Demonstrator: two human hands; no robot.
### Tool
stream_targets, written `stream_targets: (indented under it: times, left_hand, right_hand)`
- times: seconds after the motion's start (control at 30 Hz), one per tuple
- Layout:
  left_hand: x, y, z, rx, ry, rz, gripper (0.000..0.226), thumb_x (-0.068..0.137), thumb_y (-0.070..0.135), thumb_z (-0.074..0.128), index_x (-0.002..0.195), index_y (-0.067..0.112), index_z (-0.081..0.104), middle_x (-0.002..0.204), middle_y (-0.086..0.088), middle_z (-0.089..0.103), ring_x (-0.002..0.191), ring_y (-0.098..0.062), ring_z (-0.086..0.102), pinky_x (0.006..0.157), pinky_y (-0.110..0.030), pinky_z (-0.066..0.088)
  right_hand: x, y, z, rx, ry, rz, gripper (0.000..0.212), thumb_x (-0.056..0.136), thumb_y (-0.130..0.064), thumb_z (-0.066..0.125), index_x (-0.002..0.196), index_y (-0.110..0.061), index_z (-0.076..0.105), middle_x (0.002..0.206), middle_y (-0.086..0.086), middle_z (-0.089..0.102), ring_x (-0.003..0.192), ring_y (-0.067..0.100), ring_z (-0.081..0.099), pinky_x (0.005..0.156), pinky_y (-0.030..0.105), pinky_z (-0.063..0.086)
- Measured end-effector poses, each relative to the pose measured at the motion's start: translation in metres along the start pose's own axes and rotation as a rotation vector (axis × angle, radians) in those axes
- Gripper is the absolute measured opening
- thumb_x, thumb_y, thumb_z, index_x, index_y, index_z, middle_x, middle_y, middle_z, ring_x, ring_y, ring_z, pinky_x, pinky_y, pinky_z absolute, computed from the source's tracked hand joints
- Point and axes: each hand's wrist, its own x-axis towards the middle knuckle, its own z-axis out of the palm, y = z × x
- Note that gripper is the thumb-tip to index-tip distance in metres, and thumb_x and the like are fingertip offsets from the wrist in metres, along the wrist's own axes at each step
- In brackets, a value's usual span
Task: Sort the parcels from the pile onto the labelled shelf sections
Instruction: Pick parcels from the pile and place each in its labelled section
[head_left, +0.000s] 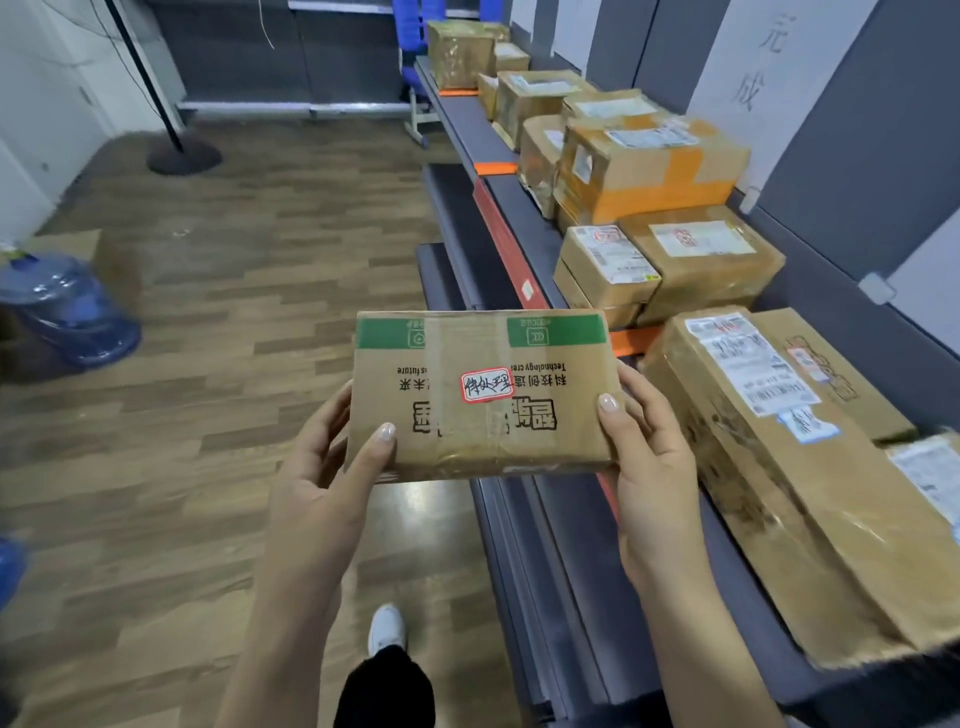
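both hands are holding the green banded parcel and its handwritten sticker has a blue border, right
Not quite. In the head view the left hand and right hand do hold the green-banded parcel, but the handwritten sticker on its top face has a red border, not blue.

One wide-angle cam is worn at head height and aimed fwd and down. The parcel (483, 395) is seen close up at frame centre. The shelf (460, 117) is seen receding along the right, w/ the wood floor (234, 312) at left.
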Motion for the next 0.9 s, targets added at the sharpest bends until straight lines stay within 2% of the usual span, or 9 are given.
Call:
stream_targets:
  times: [0.07, 0.2, 0.27, 0.4, 0.5, 0.6, 0.7, 0.77, 0.9]
  left_hand:
    - [0.038, 0.001, -0.01, -0.002, -0.001, -0.002, 0.06, 0.071, 0.03, 0.067, 0.13, 0.028, 0.057, 0.115, 0.012, 0.071, 0.109, -0.005, 0.065, 0.084, -0.015, 0.052]
    - [0.111, 0.009, -0.033, 0.002, -0.03, 0.003, 0.062, 0.069, 0.032, 0.07, 0.13, 0.027, 0.057, 0.117, 0.009, 0.07, 0.112, -0.008, 0.064, 0.089, -0.018, 0.052]
    - [0.143, 0.015, -0.044, 0.011, -0.047, 0.007, 0.065, 0.071, 0.026, 0.08, 0.131, 0.025, 0.057, 0.117, 0.008, 0.07, 0.112, -0.009, 0.064, 0.094, -0.023, 0.052]
    - [0.196, 0.018, -0.059, 0.032, -0.066, 0.01, 0.057, 0.074, 0.027, 0.069, 0.13, 0.027, 0.058, 0.117, 0.011, 0.07, 0.112, -0.008, 0.064, 0.097, -0.031, 0.051]
    - [0.224, 0.017, -0.064, 0.035, -0.091, -0.013, 0.06, 0.073, 0.028, 0.079, 0.128, 0.029, 0.058, 0.118, 0.011, 0.07, 0.113, -0.008, 0.063, 0.097, -0.03, 0.051]
    - [0.254, 0.013, -0.062, 0.023, -0.091, -0.029, 0.059, 0.07, 0.032, 0.067, 0.128, 0.029, 0.058, 0.116, 0.012, 0.07, 0.112, -0.007, 0.064, 0.093, -0.024, 0.051]
    - [0.286, 0.01, -0.057, 0.02, -0.103, -0.03, 0.053, 0.072, 0.03, 0.066, 0.124, 0.031, 0.059, 0.112, 0.016, 0.071, 0.108, -0.003, 0.065, 0.085, -0.015, 0.052]
    - [0.31, 0.01, -0.051, 0.025, -0.122, -0.023, 0.046, 0.077, 0.025, 0.066, 0.122, 0.033, 0.059, 0.11, 0.018, 0.071, 0.106, -0.001, 0.065, 0.079, -0.012, 0.051]
    - [0.374, 0.008, -0.035, 0.021, -0.149, 0.0, 0.047, 0.075, 0.027, 0.066, 0.122, 0.032, 0.059, 0.11, 0.018, 0.071, 0.107, -0.001, 0.065, 0.083, -0.014, 0.051]
  right_hand:
    - [0.024, 0.008, 0.027, -0.01, 0.007, -0.007, 0.025, 0.094, -0.021, 0.064, 0.111, -0.039, 0.069, 0.114, -0.005, 0.073, 0.108, 0.013, 0.067, 0.08, 0.025, 0.054]
    - [0.065, 0.021, 0.082, -0.035, 0.024, -0.028, 0.028, 0.084, -0.033, 0.064, 0.108, -0.046, 0.07, 0.116, -0.004, 0.072, 0.109, 0.014, 0.067, 0.085, 0.031, 0.052]
    - [0.082, 0.027, 0.108, -0.043, 0.027, -0.03, 0.03, 0.084, -0.035, 0.064, 0.111, -0.044, 0.069, 0.118, -0.005, 0.071, 0.11, 0.014, 0.067, 0.085, 0.031, 0.052]
    - [0.111, 0.037, 0.144, -0.036, 0.043, -0.023, 0.033, 0.083, -0.034, 0.064, 0.116, -0.039, 0.066, 0.119, -0.007, 0.07, 0.111, 0.012, 0.067, 0.086, 0.031, 0.052]
    - [0.13, 0.042, 0.161, -0.048, 0.054, -0.025, 0.032, 0.087, -0.031, 0.065, 0.118, -0.039, 0.066, 0.119, -0.007, 0.07, 0.112, 0.013, 0.067, 0.086, 0.032, 0.052]
    - [0.153, 0.046, 0.175, -0.065, 0.054, -0.03, 0.029, 0.086, -0.032, 0.065, 0.112, -0.046, 0.068, 0.119, -0.005, 0.07, 0.112, 0.015, 0.067, 0.084, 0.03, 0.052]
    - [0.18, 0.049, 0.188, -0.063, 0.061, -0.034, 0.026, 0.087, -0.031, 0.069, 0.107, -0.049, 0.07, 0.12, -0.004, 0.07, 0.111, 0.016, 0.067, 0.08, 0.026, 0.054]
    - [0.2, 0.05, 0.198, -0.045, 0.07, -0.034, 0.027, 0.082, -0.035, 0.064, 0.103, -0.051, 0.07, 0.119, -0.005, 0.07, 0.11, 0.015, 0.067, 0.075, 0.022, 0.054]
    - [0.253, 0.061, 0.217, -0.026, 0.09, -0.04, 0.027, 0.085, -0.032, 0.062, 0.109, -0.043, 0.068, 0.119, -0.006, 0.07, 0.107, 0.013, 0.068, 0.07, 0.02, 0.055]
